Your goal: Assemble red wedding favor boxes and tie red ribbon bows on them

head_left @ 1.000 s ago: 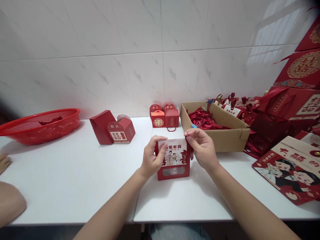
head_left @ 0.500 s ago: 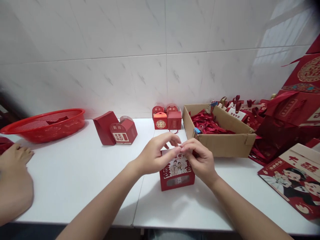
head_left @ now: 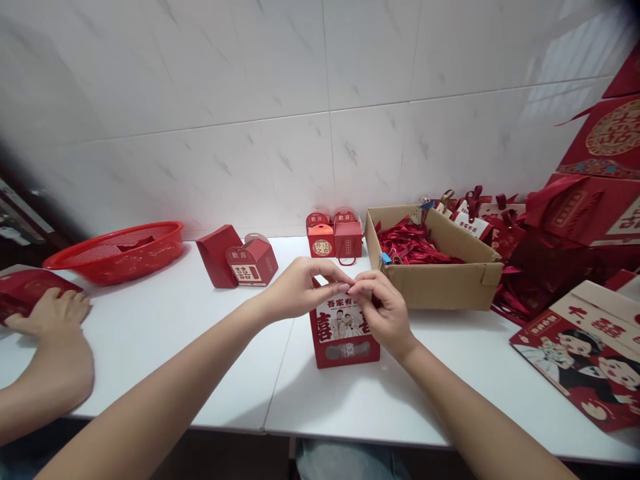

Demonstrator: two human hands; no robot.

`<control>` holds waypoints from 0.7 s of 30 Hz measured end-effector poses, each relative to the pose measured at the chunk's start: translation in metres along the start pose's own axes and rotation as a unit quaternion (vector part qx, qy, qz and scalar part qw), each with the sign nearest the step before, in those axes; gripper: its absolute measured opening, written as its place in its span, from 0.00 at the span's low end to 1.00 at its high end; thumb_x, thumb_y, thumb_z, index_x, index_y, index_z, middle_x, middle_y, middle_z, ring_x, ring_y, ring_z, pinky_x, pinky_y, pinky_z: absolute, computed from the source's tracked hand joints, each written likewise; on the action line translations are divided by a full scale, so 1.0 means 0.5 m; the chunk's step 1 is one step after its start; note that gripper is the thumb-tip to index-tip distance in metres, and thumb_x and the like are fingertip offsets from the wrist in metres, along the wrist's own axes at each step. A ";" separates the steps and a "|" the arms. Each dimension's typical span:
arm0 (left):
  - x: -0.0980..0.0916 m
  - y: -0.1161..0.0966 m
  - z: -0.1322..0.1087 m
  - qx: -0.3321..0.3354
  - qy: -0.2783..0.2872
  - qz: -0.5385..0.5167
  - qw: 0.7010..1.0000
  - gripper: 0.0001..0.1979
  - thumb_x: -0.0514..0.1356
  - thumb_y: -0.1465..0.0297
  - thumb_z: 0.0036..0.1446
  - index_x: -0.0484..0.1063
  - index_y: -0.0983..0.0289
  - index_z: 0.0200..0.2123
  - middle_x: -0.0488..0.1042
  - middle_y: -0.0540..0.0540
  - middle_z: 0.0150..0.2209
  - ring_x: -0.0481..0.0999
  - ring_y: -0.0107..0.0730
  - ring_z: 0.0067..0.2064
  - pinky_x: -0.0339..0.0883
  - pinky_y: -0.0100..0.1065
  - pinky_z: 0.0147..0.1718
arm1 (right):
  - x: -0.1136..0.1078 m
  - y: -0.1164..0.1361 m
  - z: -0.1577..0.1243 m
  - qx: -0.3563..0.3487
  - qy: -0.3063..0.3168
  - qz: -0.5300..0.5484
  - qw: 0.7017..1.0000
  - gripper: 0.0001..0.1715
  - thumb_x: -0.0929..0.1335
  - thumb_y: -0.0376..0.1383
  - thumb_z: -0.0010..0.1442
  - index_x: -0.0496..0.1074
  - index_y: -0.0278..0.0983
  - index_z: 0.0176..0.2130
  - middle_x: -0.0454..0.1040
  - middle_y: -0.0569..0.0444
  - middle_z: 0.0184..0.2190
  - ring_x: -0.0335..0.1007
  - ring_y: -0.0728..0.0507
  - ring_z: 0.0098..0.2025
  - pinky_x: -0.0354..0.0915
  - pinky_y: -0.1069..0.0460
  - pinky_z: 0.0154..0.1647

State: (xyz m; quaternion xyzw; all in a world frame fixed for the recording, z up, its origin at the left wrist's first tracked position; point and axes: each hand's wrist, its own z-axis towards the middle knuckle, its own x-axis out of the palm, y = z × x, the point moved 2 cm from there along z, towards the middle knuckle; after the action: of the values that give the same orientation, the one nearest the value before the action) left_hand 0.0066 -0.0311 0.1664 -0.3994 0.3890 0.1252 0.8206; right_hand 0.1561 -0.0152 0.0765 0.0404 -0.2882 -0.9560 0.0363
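A red and white gift box, printed with a bridal couple and with a clear window low on its front, stands upright on the white table. At its top edge my left hand pinches from the left, thumb and fingers closed. My right hand pinches the same edge from the right, its fingertips meeting those of my left hand. The fingers partly cover the top of the box, so any small piece between them cannot be made out.
A cardboard box of dark red ribbons stands behind at right, beside stacked red boxes and a flat printed bag. Small red boxes line the wall. At left are a red basket and another person's hand on a red box.
My view has shifted a little. Both hands stay at the box's top, their fingertips closer together. The other person's hand at left now shows on a red box.
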 end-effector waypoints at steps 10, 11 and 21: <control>0.026 -0.024 -0.018 -0.059 -0.064 0.103 0.991 0.08 0.55 0.72 0.58 0.75 0.63 0.34 0.77 0.55 0.35 0.75 0.30 0.36 0.71 0.30 0.31 | 0.004 0.002 0.001 -0.050 -0.022 -0.017 0.998 0.10 0.63 0.28 0.60 0.72 0.40 0.35 0.66 0.52 0.35 0.68 0.48 0.35 0.67 0.52 0.34; 0.027 -0.028 -0.018 -0.059 -0.059 0.120 0.989 0.08 0.55 0.72 0.59 0.75 0.64 0.35 0.77 0.54 0.35 0.75 0.30 0.36 0.70 0.30 0.31 | 0.004 0.002 0.001 -0.057 -0.026 -0.018 0.998 0.10 0.63 0.28 0.60 0.72 0.40 0.35 0.66 0.52 0.36 0.68 0.47 0.36 0.67 0.52 0.33; 0.032 -0.054 -0.018 -0.050 -0.069 0.278 0.957 0.10 0.52 0.73 0.59 0.74 0.63 0.34 0.69 0.56 0.39 0.72 0.30 0.34 0.68 0.33 0.30 | 0.006 0.000 -0.005 -0.084 -0.032 0.002 0.996 0.13 0.63 0.24 0.60 0.70 0.40 0.37 0.66 0.50 0.43 0.69 0.50 0.32 0.68 0.52 0.33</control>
State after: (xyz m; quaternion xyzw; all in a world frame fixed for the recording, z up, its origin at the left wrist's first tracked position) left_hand 0.0264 -0.0573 0.1663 -0.3065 0.4208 0.3951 0.7569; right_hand 0.1533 -0.0168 0.0740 0.0054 -0.2081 -0.9776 0.0325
